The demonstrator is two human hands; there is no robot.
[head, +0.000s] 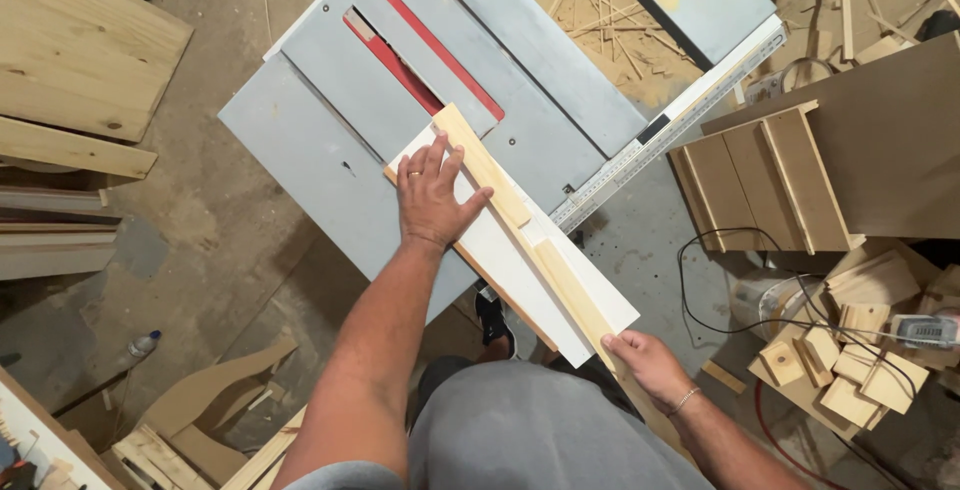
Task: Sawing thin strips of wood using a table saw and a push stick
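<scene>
Here the left hand (432,198) lies flat and open on the white board (510,260), while the right hand (645,362) grips the near end of the wooden strip (520,215) that points lengthwise toward the saw slot (420,55).

Saw table (330,150) is flat pale grey with a red strip (440,50) along the blade slot; the white board (520,270) lying on it carries a pale yellow wood strip (500,200) with faint straight grain, and the ruler rail (660,135) at the table's edge is white with fine dark tick marks. Floor (220,220) is mottled grey-brown — dusted with tan sawdust and thin straw-coloured offcuts; stacked planks (80,50) are light honey with darker grain lines and a knot. The small wood blocks (840,360) are pale tan, a black cable (720,290) loops beside them, and the shirt (530,430) is plain grey.
</scene>
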